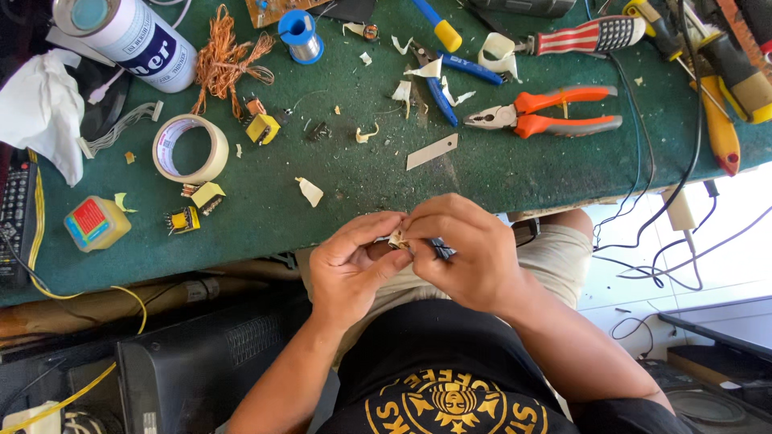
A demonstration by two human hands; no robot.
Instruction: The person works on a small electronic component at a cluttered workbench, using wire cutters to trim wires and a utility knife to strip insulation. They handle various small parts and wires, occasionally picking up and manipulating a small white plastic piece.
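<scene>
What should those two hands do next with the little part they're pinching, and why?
Probably keep peeling: the left hand and right hand pinch a small part with pale tape curling off it, and similar pale scraps litter the green table.

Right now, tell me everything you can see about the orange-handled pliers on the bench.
The orange-handled pliers lie flat on the green bench top, up and right of both hands and touched by neither. The handles look like orange grips with grey inlay and are spread apart, pointing right. The bare metal jaws point left and look slightly parted. A black cable runs past the handle ends. Pale scraps lie nearby to the left, as does a flat cutter blade. Nothing rests on the pliers.
</scene>
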